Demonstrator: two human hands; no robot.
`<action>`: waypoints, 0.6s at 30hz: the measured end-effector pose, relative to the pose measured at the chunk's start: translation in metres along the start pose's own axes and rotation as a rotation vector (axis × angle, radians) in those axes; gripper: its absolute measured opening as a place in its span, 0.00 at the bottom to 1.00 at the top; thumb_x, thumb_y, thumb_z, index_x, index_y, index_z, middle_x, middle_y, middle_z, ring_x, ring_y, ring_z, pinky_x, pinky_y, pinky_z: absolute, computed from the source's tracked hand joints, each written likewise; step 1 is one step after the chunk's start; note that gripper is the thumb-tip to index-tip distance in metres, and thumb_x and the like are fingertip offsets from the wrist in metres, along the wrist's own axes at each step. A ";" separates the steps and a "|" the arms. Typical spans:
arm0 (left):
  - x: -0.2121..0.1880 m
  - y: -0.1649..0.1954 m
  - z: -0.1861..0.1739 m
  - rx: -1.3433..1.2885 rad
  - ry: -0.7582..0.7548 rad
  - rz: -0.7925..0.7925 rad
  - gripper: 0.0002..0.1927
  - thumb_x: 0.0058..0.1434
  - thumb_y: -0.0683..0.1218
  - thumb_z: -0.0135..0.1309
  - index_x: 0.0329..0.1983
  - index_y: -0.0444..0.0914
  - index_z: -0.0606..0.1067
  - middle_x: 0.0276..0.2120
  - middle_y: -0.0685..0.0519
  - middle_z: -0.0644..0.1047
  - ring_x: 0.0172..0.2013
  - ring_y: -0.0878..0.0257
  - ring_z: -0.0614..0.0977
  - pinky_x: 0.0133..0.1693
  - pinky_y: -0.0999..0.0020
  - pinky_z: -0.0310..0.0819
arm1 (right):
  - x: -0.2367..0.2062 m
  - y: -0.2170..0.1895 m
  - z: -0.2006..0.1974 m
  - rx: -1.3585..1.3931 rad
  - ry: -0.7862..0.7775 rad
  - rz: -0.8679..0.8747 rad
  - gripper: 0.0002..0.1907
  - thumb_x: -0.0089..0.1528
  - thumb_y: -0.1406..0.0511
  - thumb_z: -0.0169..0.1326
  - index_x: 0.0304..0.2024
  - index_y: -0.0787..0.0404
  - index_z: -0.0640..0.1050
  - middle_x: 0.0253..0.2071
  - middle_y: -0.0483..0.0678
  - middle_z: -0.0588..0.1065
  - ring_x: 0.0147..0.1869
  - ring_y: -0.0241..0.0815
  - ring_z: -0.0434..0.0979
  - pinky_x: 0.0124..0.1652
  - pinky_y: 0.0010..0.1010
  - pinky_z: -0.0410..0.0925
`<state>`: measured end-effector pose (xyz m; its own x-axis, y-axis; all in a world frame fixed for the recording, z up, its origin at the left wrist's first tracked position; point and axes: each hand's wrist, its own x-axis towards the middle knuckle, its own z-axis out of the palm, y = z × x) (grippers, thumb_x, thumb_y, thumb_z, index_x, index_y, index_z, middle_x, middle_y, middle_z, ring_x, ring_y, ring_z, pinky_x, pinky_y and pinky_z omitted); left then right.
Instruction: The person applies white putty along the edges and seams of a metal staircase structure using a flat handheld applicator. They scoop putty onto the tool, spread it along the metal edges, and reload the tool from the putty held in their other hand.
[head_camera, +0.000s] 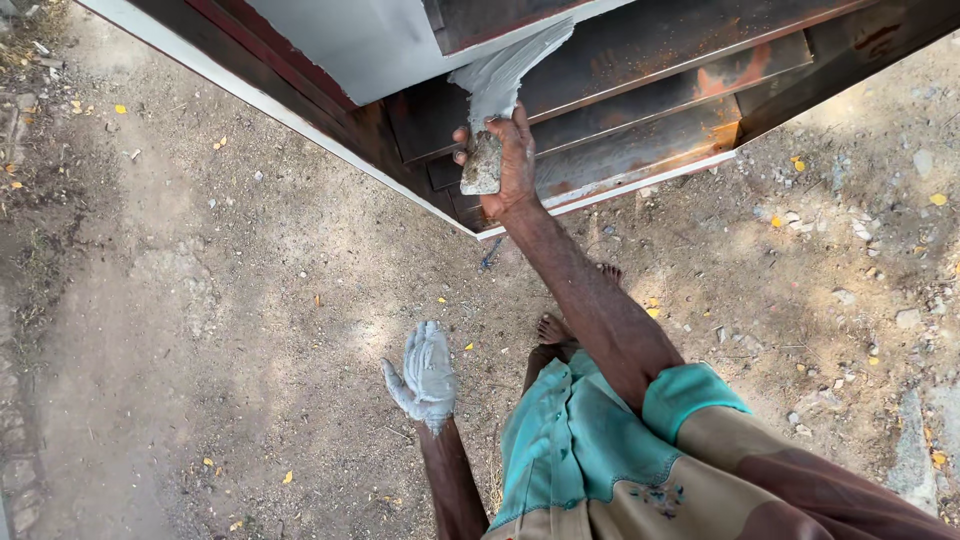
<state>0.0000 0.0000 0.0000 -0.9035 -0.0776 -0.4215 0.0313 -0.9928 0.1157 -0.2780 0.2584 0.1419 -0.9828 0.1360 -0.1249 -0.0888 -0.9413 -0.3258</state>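
A rusty steel frame (640, 90) with a pale edge fills the upper middle, partly coated in grey paste (500, 75). The right hand (512, 160) is clenched round a paste-caked pad (483, 165) pressed to the steel at upper centre. The left hand (426, 375), smeared grey, hangs flat and empty at lower centre. Paste could drip, or the pad snag on the frame's corner; bare dirt (200, 300) lies left.
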 end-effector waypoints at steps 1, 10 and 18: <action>0.001 0.002 -0.003 0.021 0.000 -0.011 0.49 0.68 0.64 0.48 0.78 0.29 0.45 0.78 0.36 0.47 0.77 0.44 0.47 0.74 0.47 0.40 | 0.002 -0.010 -0.008 -0.024 -0.019 -0.026 0.20 0.63 0.69 0.52 0.58 0.55 0.65 0.47 0.50 0.70 0.40 0.48 0.80 0.31 0.37 0.74; 0.020 -0.007 0.005 0.086 -0.017 -0.071 0.49 0.67 0.65 0.48 0.78 0.29 0.45 0.77 0.36 0.47 0.76 0.43 0.48 0.74 0.47 0.40 | 0.041 -0.128 -0.078 -0.223 0.063 -0.305 0.24 0.68 0.69 0.51 0.66 0.55 0.65 0.46 0.54 0.71 0.40 0.45 0.81 0.31 0.35 0.76; 0.043 -0.042 0.015 0.147 -0.090 -0.206 0.51 0.68 0.67 0.47 0.78 0.31 0.44 0.77 0.37 0.48 0.76 0.45 0.49 0.73 0.46 0.40 | 0.054 -0.265 -0.134 -0.347 0.001 -0.492 0.26 0.67 0.70 0.49 0.68 0.54 0.63 0.50 0.51 0.72 0.41 0.47 0.80 0.32 0.36 0.75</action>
<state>-0.0470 0.0398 -0.0097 -0.9190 0.1395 -0.3687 -0.2134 -0.9624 0.1679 -0.2855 0.5569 0.0961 -0.8396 0.5304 0.1171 -0.4750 -0.6122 -0.6321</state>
